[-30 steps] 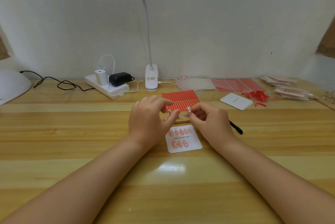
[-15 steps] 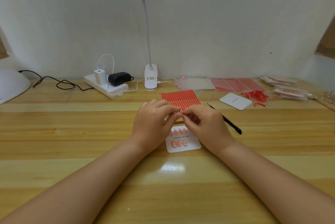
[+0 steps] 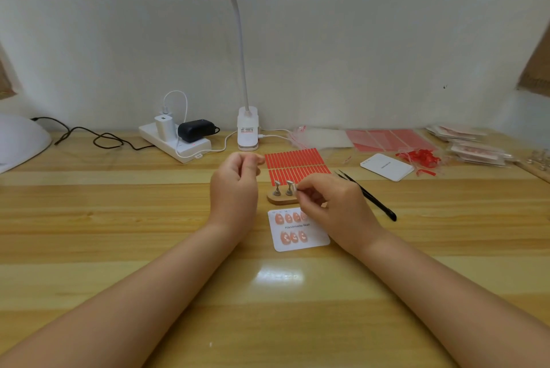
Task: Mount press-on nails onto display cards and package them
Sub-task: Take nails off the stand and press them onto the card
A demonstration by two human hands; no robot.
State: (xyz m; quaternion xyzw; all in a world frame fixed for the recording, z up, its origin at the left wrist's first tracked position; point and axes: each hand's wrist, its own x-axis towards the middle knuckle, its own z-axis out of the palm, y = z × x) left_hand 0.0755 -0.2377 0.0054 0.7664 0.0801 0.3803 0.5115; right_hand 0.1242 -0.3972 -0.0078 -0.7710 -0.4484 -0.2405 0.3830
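Pinching a tiny nail, the right hand (image 3: 333, 207) is hovering just above the display card (image 3: 299, 230), the left hand (image 3: 236, 186) curling loosely beside it, seemingly holding nothing; lining it up squarely before pressing looks wise.

My white display card (image 3: 298, 230) lies flat at frame centre, pink press-on nails (image 3: 288, 218) in two rows (some hidden), the wooden nail stand (image 3: 282, 196) just above it.
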